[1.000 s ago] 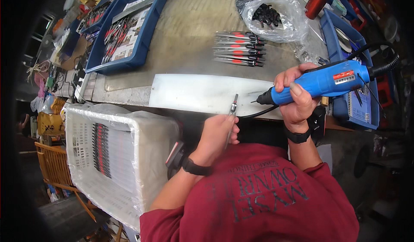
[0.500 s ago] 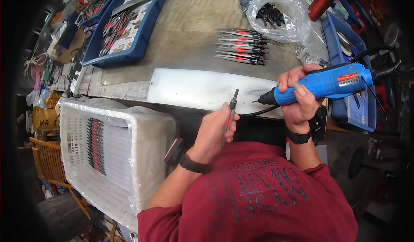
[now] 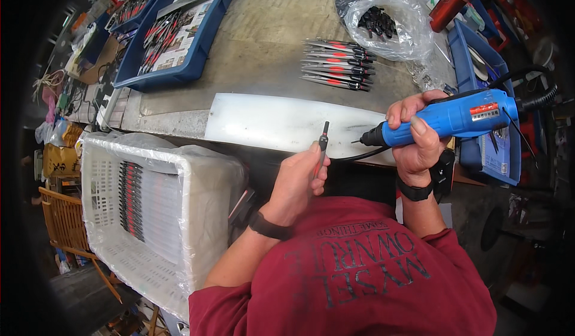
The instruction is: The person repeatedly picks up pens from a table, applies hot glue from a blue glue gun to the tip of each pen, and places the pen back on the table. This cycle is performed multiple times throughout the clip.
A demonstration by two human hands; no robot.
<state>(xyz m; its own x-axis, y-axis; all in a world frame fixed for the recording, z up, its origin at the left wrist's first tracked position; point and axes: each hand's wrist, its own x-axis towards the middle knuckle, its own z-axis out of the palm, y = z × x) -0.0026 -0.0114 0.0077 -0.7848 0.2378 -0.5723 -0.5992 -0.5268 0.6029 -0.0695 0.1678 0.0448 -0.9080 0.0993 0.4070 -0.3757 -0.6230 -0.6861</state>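
My left hand [image 3: 295, 183] is closed around a slim pen-like tool [image 3: 324, 133], its black end pointing up and its grey-and-red body partly hidden by the fingers. In my right hand [image 3: 414, 158] lies a blue electric screwdriver [image 3: 446, 122], gripped with the thumb over its body. Its black nose and thin bit point left, a short gap from the pen-like tool. Behind both hands a white sheet [image 3: 257, 120] lies along the bench edge. Beyond it sits a row of similar silver, red and black tools [image 3: 337, 66].
A clear plastic bag [image 3: 413, 36] holds small black parts [image 3: 376, 22]. Blue trays stand at left [image 3: 200, 54] and right [image 3: 467, 42], with a red cylinder [image 3: 449, 5] nearby. At lower left, a plastic-lined white crate [image 3: 185, 216] holds a row of tools [image 3: 130, 201].
The view has shifted slightly. My left hand has turned the pen-like tool a little more upright; my right hand holds the screwdriver almost unchanged.
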